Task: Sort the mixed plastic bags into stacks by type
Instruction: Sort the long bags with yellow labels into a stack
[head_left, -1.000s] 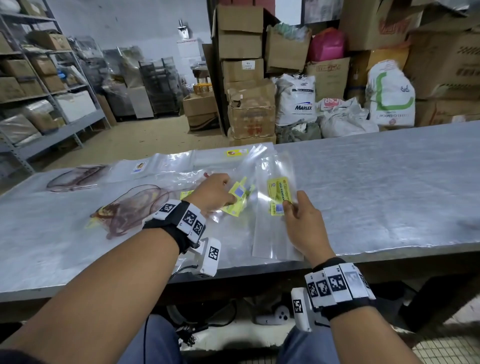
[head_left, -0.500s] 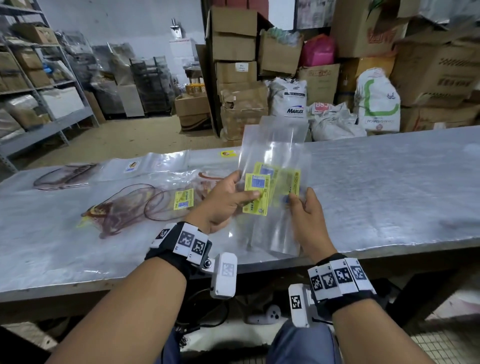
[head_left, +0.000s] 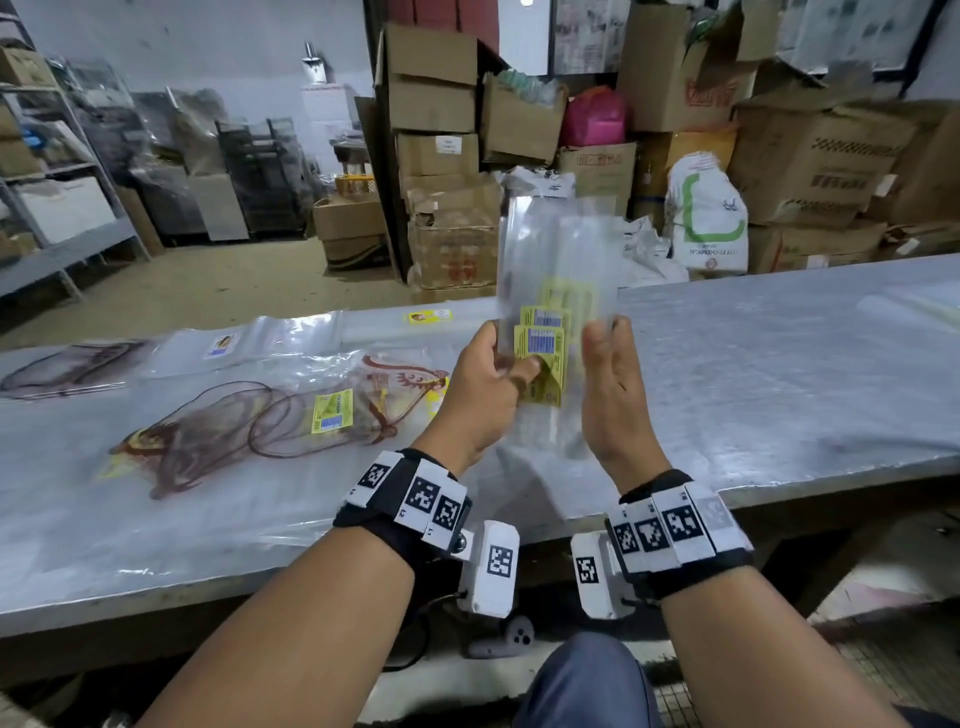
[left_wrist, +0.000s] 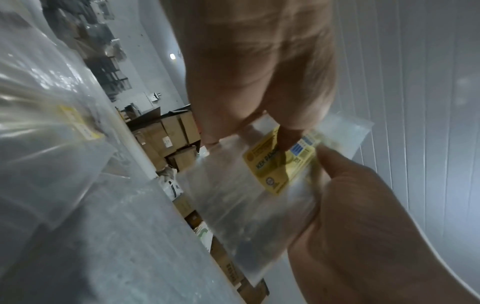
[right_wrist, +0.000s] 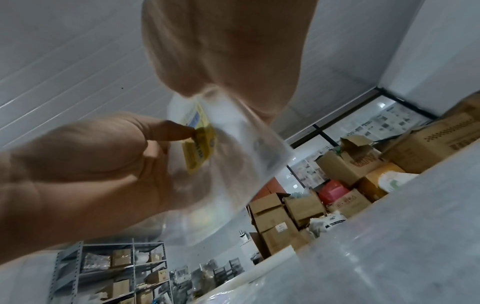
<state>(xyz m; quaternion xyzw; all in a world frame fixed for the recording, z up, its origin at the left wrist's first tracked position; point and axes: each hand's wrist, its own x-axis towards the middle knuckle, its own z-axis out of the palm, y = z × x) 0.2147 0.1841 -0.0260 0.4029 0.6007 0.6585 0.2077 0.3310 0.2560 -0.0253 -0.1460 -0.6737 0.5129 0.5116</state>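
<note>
I hold a small stack of clear plastic bags with yellow labels (head_left: 543, 338) upright above the table (head_left: 779, 364). My left hand (head_left: 511, 366) pinches the stack at its labels, thumb in front and fingers behind; the left wrist view shows the same pinch (left_wrist: 249, 131) on the yellow label (left_wrist: 280, 164). My right hand (head_left: 605, 343) stands beside the stack with straight fingers against its right edge. In the right wrist view the bags (right_wrist: 233, 144) hang below that hand (right_wrist: 207, 90). The bags are blurred.
Clear bags with red-brown prints (head_left: 208, 431) and one with a yellow label (head_left: 332, 410) lie on the table to the left. Flat clear bags (head_left: 249, 343) lie further back. Cardboard boxes (head_left: 436, 104) and sacks (head_left: 706, 218) stand behind the table, shelves (head_left: 52, 208) at the left.
The yellow-labelled bags went from lying on the table to standing upright in the air. Both hands rose and closed together; my right hand went from pinching a bag to straight fingers at the stack's edge.
</note>
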